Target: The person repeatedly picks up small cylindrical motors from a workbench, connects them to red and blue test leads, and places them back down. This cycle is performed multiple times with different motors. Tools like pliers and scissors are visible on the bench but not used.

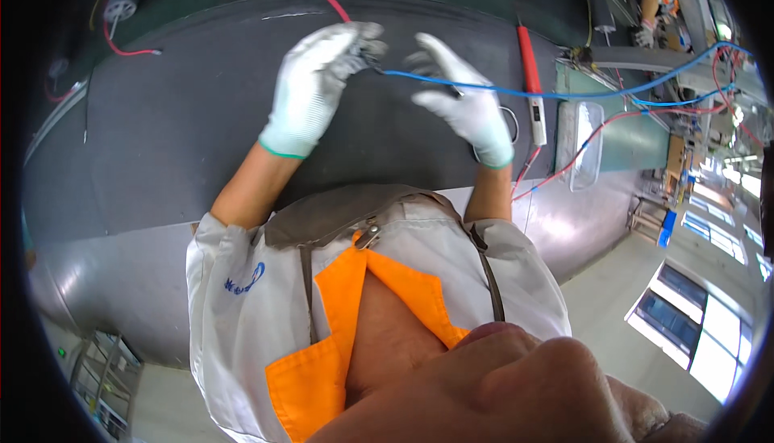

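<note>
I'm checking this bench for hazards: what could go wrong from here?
1. The blue line runs from the left hand across the red-and-white tool in this view; if they touch, a tug might shift the tool.
2. The tool's red cord passes close to the right forearm, so a sleeve or wrist could catch it.
3. The right hand is open, so a slip from the left might go uncaught.

Gloves [302, 112]: knitted cloth, matt, ribbed at cuff. Blue cable [516, 91]: smooth plastic, low gloss. Table [185, 137]: matt, smooth top. Red-and-white tool [530, 64]: smooth plastic. Tray [597, 149]: seemingly translucent plastic. Collar [310, 382]: matt woven cloth.
</note>
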Motion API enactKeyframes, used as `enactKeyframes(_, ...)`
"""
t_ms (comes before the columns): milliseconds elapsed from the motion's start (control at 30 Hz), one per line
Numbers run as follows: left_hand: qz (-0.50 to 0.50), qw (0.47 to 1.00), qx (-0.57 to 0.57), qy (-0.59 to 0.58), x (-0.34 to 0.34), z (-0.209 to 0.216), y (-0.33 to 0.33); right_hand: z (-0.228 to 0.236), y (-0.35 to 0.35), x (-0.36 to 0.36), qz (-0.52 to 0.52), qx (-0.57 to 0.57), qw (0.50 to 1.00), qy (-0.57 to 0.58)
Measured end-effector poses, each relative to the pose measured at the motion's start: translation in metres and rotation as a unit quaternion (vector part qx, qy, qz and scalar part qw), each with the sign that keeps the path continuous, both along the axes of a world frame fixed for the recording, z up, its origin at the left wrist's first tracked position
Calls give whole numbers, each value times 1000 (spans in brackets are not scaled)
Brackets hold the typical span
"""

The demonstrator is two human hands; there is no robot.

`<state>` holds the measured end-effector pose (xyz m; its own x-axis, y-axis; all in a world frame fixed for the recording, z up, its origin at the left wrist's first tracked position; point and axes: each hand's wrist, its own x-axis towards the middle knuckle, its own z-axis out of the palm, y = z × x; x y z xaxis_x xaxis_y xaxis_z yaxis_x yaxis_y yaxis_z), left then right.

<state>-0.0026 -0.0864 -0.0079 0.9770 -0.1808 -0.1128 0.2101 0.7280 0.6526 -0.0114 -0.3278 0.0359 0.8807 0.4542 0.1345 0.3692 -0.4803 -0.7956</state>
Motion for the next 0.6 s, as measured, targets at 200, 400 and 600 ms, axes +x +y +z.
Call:
enactKeyframes(200,2,999,-32,-4,11,2,19,-58,-205,-45,-376,-429,818,-71)
enactKeyframes(400,4,996,-84,28,1,-2,15,-29,-112,0,-344,-35,935,79)
enactKeyframes(600,25,997,-74,26,-3,2,26,-7,-18,71,-115,145,965,187)
